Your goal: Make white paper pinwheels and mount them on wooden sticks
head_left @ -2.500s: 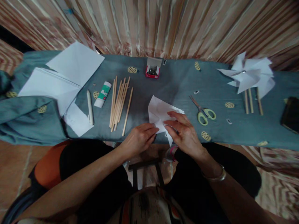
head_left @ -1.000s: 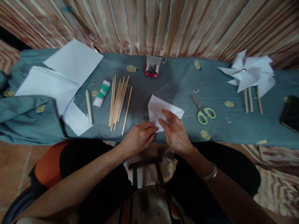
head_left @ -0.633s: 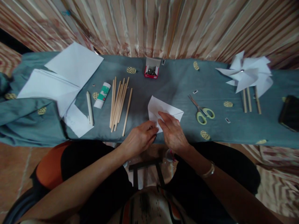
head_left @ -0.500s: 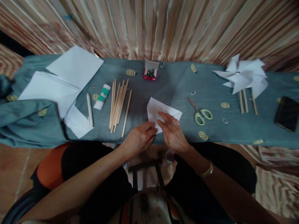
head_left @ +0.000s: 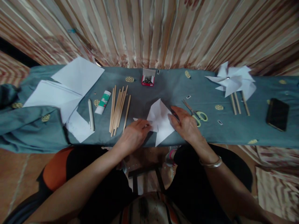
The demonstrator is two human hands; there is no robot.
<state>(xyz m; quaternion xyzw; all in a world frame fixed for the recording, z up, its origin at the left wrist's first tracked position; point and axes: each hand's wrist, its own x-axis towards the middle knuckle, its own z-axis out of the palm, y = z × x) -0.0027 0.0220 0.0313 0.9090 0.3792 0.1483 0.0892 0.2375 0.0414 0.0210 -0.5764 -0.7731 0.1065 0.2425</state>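
A white sheet of paper lies on the cloth in front of me, with slits cut into it and its flaps spread apart, one pointing toward me. My left hand pinches it at the left side, thumb and fingers closed on the edge; a small paper tip pokes out behind those fingers. My right hand is at the paper's right edge, fingers spread and thumb close to it; whether the thumb touches cannot be made out. Just beyond that hand are green-handled scissors, their blades pointing away to the left.
Several wooden sticks, a glue stick and a white pen-like tool lie left, beside stacked paper. A red box of small metal pieces stands at the back. Paper pinwheels and a black phone are right.
The paper has turned and its cut flaps now stand apart. My right hand has left the paper's surface and moved right, to its edge. My left hand has shifted slightly left.
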